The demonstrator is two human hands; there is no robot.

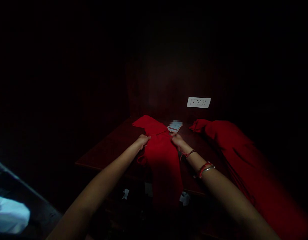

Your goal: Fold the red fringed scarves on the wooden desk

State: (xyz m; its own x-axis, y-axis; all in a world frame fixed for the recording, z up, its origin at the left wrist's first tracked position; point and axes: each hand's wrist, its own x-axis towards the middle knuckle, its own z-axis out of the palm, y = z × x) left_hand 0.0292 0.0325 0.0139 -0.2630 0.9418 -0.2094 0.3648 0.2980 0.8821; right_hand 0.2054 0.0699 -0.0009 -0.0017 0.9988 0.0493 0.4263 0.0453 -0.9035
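Observation:
A long red cloth (162, 156) lies across a dark wooden table (111, 146) and hangs over its near edge. My left hand (143, 140) pinches the cloth's left edge, fingers closed. My right hand (177, 140) grips the right edge at the same height, also closed. The far end of the cloth is folded toward the left. A thread band and bangles sit on my right wrist.
A second red cloth (234, 146) is heaped at the table's right and trails off toward me. A small white card (175, 126) lies behind my hands. A white socket plate (198, 102) is on the dark back wall. White scraps (125, 193) lie on the floor. The room is very dark.

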